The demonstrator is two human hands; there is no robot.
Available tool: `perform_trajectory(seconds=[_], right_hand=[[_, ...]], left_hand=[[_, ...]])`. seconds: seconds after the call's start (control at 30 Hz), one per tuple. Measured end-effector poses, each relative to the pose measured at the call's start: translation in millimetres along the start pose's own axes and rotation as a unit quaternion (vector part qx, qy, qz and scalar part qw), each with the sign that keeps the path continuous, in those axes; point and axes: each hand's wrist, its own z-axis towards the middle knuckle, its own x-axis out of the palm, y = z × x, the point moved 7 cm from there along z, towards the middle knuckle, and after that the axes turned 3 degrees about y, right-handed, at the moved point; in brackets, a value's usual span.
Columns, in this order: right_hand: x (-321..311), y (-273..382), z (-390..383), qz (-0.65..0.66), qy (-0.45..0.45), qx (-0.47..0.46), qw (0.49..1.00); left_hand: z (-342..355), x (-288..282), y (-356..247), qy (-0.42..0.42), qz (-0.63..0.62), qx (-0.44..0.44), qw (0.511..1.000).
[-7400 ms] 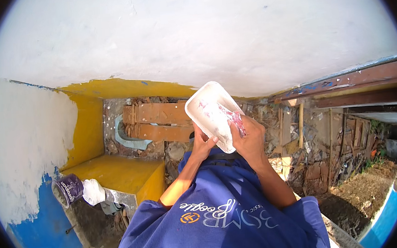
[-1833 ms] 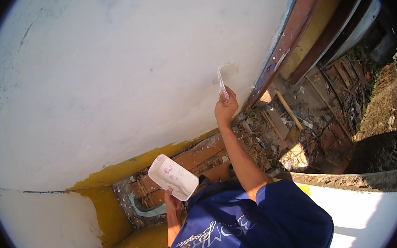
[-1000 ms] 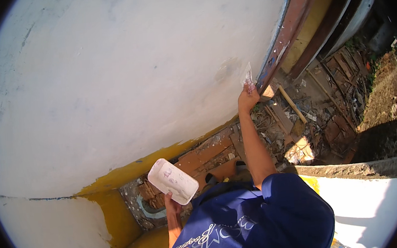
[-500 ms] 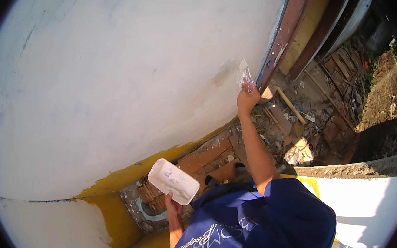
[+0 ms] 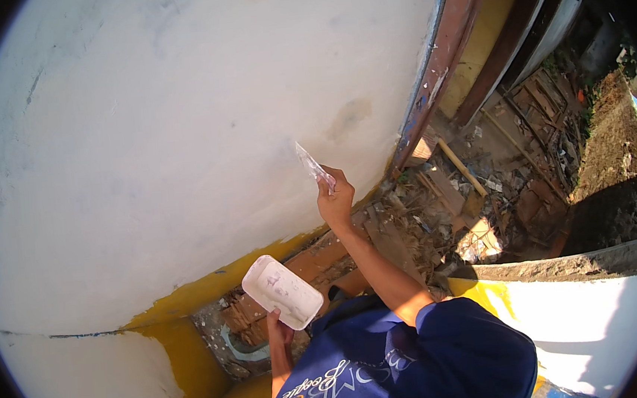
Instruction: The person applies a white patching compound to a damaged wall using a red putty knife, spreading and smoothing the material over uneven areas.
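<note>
My right hand (image 5: 335, 196) is closed around a putty knife (image 5: 308, 162) with a whitish, smeared blade. The blade points up and left, close to the white wall (image 5: 143, 153); whether it touches the wall I cannot tell. A damp-looking brownish patch (image 5: 349, 117) shows on the wall up and right of the blade. Lower down, my left hand (image 5: 278, 329) grips the near edge of a shallow pale tray (image 5: 296, 294). Whitish filler with faint purple marks lies inside the tray.
Yellow paint (image 5: 191, 291) runs along the wall's foot. Broken boards and rubble (image 5: 474, 179) cover the ground on the right. A reddish-brown post (image 5: 439, 62) borders the wall's right edge. A low white wall (image 5: 597, 312) stands at the lower right.
My right hand has moved left and slightly down with the putty knife, away from the post. The tray in my left hand has barely shifted.
</note>
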Motion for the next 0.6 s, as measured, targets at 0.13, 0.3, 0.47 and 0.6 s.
perform_trajectory(seconds=[0.13,0.3,0.47,0.6], right_hand=[[-60.9,-38.3,31.8,0.083,-0.161,0.100,0.978],[-90.9,-25.9,86.9,-0.041,-0.320,-0.007,0.947],[14.4,7.2,36.1,-0.066,-0.070,-0.047,0.994],[-20.9,-19.5,-9.5,-0.050,-0.047,-0.057,0.996]], left_hand=[[-3.7,17.0,-11.7,0.019,-0.012,0.026,0.999],[-7.6,15.9,-7.1,0.003,-0.036,0.030,0.999],[-14.0,16.5,-1.5,0.011,-0.024,0.018,0.999],[-8.5,15.3,2.2,-0.004,-0.033,-0.003,0.999]])
